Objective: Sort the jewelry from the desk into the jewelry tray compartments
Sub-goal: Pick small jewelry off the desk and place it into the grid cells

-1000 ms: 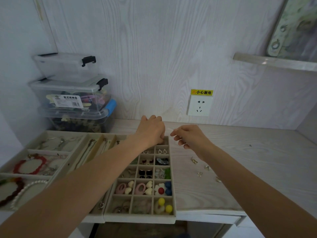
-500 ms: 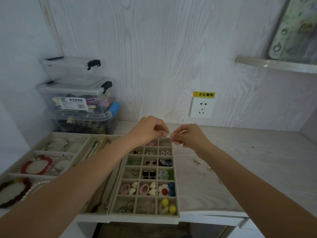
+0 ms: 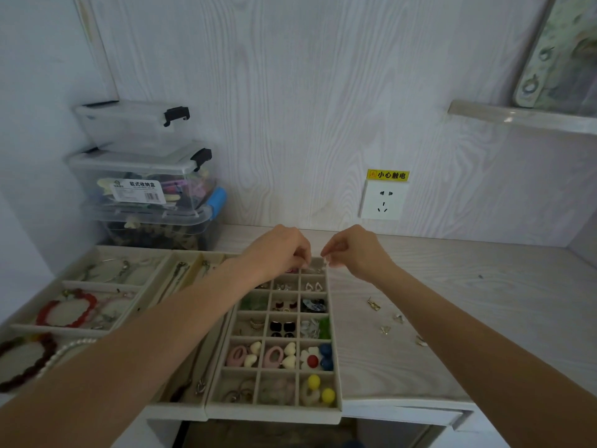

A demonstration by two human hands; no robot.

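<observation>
The beige jewelry tray [image 3: 335,321], divided into many small compartments holding earrings, lies at the desk's front edge. My left hand [image 3: 279,250] hovers over its far right compartments, fingertips pinched together on what looks like a tiny silvery piece, too small to make out. My right hand [image 3: 353,252] is just right of it, above the tray's far right corner, pinching a small pale earring piece [image 3: 324,259] between thumb and forefinger. Several loose metal earrings [image 3: 373,303] lie on the desk [image 3: 468,302] to the right of the tray, under my right forearm.
Two more beige trays [image 3: 106,282] with bracelets and chains sit left of the small-compartment tray. Stacked clear storage boxes [image 3: 142,176] stand at the back left against the wall. A wall socket [image 3: 382,200] is behind my hands. A shelf [image 3: 517,119] juts out at upper right.
Half a second ago my two hands met fingertip to fingertip over the tray's far edge. They have since drawn a little apart, the left one dipping toward the far right compartment.
</observation>
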